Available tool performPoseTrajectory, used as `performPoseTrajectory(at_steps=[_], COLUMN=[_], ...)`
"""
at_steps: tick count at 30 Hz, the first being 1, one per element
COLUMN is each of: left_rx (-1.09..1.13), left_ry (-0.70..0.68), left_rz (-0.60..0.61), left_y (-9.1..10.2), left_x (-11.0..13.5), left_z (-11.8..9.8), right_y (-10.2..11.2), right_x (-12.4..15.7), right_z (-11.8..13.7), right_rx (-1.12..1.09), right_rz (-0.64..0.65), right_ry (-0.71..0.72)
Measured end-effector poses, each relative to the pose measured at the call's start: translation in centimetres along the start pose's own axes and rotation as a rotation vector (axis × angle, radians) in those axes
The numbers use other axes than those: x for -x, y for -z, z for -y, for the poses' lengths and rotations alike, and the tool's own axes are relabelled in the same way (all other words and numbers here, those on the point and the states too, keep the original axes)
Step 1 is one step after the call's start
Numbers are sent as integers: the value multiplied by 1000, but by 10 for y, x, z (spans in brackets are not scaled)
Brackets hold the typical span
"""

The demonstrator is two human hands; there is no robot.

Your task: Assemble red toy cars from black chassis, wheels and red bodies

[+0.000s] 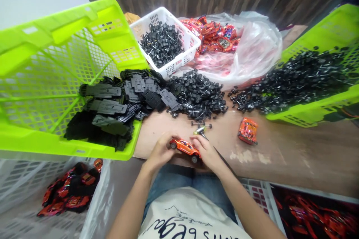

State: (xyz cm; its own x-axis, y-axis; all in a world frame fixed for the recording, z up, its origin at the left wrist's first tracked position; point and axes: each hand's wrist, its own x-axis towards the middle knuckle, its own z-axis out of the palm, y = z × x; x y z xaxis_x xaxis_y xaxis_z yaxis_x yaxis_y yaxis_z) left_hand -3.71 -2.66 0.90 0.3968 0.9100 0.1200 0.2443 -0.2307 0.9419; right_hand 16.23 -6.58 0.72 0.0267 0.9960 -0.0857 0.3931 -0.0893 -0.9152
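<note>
An orange toy car (185,147) with black wheels is held between my two hands, just above the table's near edge. My left hand (162,148) grips one end of it, and my right hand (206,152) closes round the other end. Beyond my right hand lies a small tool (199,130) with a metallic head, partly covered by that hand. Close to it is a wheel axle (206,125). Another orange toy car (248,131) rests on the table to the right.
A tipped green crate (70,145) at left spills black chassis plates (109,106). Loose wheel axles (199,95) are heaped mid-table, behind them a white basket (179,61) and a plastic bag (255,52) of orange car bodies. Another green crate (311,115) with axles stands right.
</note>
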Motion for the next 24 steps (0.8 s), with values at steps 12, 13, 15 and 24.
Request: performPoseTrajectory(at_steps=[12, 13, 15, 24], left_rx=[64, 40, -2, 128], left_ry=[-29, -32, -42, 195], left_rz=[-38, -36, -56, -327], left_y=[-16, -16, -19, -45], left_x=[-13, -12, -8, 1], left_z=[8, 6, 0, -16], right_y=[-22, -21, -18, -18], right_x=[19, 17, 12, -16], right_z=[9, 9, 9, 12], right_rx=[441, 397, 337, 721], right_rz=[-239, -230, -244, -398], right_ry=[339, 323, 286, 254])
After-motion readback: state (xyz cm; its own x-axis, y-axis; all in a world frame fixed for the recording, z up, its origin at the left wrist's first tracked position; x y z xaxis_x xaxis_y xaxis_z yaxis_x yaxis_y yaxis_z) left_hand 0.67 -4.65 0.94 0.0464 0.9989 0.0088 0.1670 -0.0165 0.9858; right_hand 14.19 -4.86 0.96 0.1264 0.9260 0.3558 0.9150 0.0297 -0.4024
